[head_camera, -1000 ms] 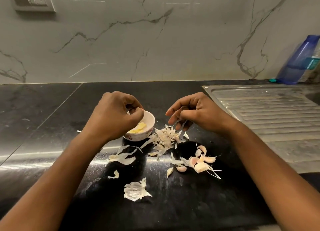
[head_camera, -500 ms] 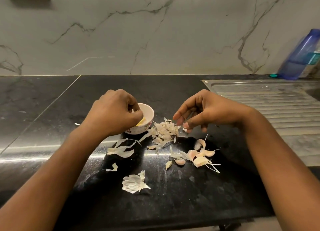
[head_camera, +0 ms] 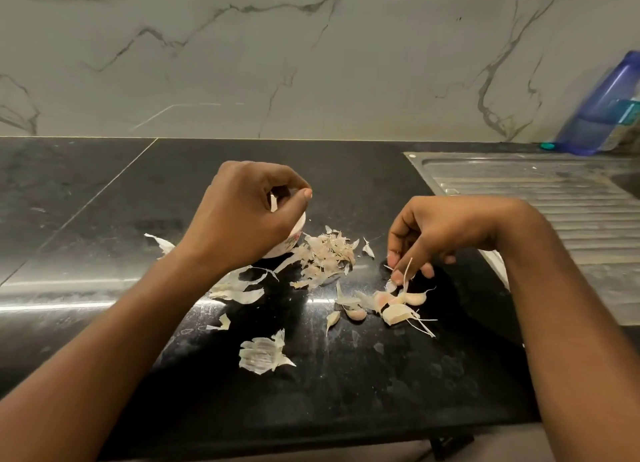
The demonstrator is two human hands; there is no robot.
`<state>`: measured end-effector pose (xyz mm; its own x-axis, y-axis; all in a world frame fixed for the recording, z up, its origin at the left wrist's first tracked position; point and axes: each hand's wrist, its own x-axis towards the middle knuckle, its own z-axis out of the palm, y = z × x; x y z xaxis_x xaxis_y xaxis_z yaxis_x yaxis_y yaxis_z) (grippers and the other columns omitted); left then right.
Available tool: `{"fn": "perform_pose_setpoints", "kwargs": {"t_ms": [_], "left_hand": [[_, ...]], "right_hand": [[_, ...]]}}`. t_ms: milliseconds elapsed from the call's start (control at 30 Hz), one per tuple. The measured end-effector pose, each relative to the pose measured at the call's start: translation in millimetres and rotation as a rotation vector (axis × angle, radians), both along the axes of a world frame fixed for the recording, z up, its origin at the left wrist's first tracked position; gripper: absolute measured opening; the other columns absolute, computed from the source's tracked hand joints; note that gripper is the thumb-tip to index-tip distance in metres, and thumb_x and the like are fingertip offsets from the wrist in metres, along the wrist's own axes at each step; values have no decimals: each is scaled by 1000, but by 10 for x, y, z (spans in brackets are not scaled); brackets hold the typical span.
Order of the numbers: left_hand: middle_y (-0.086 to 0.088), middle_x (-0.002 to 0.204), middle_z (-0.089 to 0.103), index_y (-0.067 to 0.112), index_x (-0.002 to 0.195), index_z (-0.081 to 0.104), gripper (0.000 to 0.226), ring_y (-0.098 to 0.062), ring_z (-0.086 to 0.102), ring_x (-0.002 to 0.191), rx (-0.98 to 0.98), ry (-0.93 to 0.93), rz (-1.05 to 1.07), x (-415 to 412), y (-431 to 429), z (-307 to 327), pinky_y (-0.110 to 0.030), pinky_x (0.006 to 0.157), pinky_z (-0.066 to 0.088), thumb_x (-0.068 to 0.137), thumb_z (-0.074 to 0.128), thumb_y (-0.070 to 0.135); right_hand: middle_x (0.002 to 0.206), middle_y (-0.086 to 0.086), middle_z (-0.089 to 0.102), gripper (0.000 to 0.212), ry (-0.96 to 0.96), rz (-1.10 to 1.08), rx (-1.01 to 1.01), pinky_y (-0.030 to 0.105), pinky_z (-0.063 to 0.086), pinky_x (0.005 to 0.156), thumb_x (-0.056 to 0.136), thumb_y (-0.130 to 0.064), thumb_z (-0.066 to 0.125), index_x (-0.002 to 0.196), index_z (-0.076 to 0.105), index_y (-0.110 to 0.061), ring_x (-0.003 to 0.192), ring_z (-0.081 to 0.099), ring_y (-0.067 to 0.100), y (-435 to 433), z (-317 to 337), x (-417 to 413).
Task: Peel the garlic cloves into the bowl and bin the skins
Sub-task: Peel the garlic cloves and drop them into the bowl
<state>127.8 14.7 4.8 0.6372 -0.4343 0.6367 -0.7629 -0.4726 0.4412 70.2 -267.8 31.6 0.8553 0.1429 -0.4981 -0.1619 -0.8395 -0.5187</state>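
My left hand hovers over the small white bowl, covering most of it, with its fingers curled and the thumb tip against the forefinger. I see nothing held in it. My right hand reaches down to the unpeeled garlic cloves on the black counter. Its fingertips pinch one clove by the top, and the clove's thin dry stalk sticks up between the fingers. A heap of papery skins lies between the bowl and the right hand.
Loose skin pieces lie near the counter's front, a large one in the middle and another under my left wrist. A steel sink drainboard fills the right side. A blue bottle leans on the marble wall.
My right hand dropped from beside the skin heap down and right onto the clove pile and took hold of a clove. My left hand stayed over the bowl, now covering it more.
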Motion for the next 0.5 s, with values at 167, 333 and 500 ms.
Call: {"fn": "perform_pose_setpoints", "kwargs": {"t_ms": [167, 333, 500], "left_hand": [[13, 81, 75, 20, 100, 83, 10, -8, 68, 63, -79, 3, -80, -50, -47, -7, -12, 58, 49, 98, 74, 23], [11, 82, 77, 20, 99, 82, 10, -16, 73, 70, -73, 149, -167, -25, -170, 69, -31, 65, 62, 97, 75, 26], [10, 77, 74, 16, 98, 82, 16, -7, 68, 65, 163, 170, -297, 90, -293, 364, -17, 60, 52, 98, 72, 29]], "right_hand": [[84, 7, 81, 10, -66, 15, 64, 21, 42, 49, 87, -9, 85, 96, 81, -6, 61, 64, 11, 21, -4, 15], [85, 4, 80, 11, -344, 33, 247, 24, 51, 57, 90, -21, 85, 99, 83, -14, 69, 68, 11, 57, -3, 24], [83, 7, 77, 16, -552, 25, 501, 26, 56, 60, 89, -19, 84, 101, 81, -9, 71, 67, 17, 141, -21, 71]]}}
